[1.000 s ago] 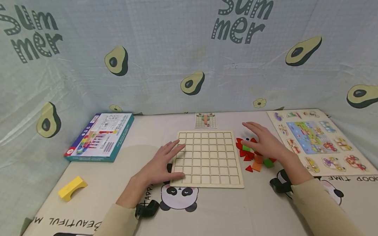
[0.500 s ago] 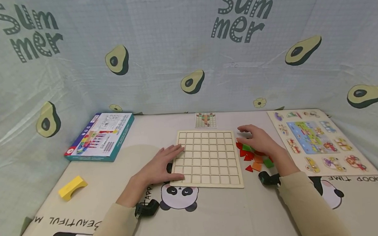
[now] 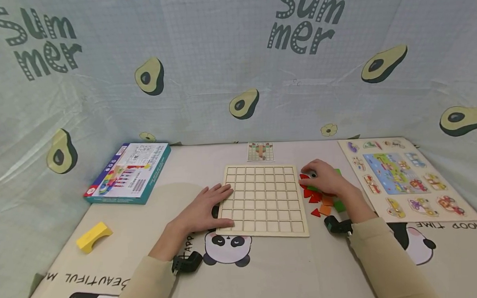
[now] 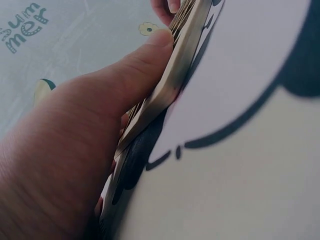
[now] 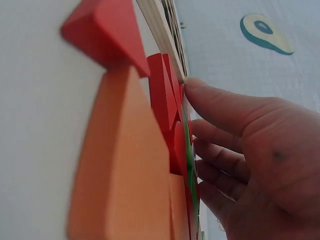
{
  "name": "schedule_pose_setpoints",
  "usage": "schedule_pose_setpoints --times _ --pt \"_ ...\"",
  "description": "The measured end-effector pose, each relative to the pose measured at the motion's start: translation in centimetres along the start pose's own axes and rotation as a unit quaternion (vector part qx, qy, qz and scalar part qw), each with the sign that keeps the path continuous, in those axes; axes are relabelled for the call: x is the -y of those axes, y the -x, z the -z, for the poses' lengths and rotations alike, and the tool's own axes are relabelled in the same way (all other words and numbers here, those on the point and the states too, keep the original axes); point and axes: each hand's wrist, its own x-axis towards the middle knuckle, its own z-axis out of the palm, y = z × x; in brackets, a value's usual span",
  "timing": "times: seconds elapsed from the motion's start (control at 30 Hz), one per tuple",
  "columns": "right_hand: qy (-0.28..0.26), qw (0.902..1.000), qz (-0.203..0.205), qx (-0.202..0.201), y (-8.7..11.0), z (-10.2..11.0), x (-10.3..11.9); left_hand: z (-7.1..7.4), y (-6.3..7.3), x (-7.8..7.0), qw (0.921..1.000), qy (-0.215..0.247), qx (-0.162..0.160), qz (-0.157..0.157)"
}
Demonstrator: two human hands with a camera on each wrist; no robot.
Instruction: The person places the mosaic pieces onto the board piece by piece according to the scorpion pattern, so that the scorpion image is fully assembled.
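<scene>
we see the left hand resting, fingers spread, on the left edge of the wooden grid board, its thumb by the near corner; right of the board, the right hand is over the far end of a heap of red triangular blocks, green blocks and orange square blocks, thumb and loosely bent fingers apart, red pieces just beside the thumb tip; we cannot tell whether the fingertips touch them; beyond the board we find a small pattern card

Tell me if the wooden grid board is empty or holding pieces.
Empty: every visible square of the wooden grid board shows bare wood; the left hand covers part of its edge.
</scene>
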Motion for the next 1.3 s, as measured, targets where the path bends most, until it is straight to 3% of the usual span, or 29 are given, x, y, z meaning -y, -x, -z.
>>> schedule_pose_setpoints --times 0.47,1.3 --pt "0.009 0.9999 -0.009 -0.005 0.11 -0.38 -0.21 -0.32 -0.02 -0.28 1.0000 0.009 0.001 -0.004" --pt "-0.063 0.9978 -0.008 -0.019 0.02 -0.15 0.23 -0.08 0.05 0.04 0.9999 -0.007 -0.002 -0.012"
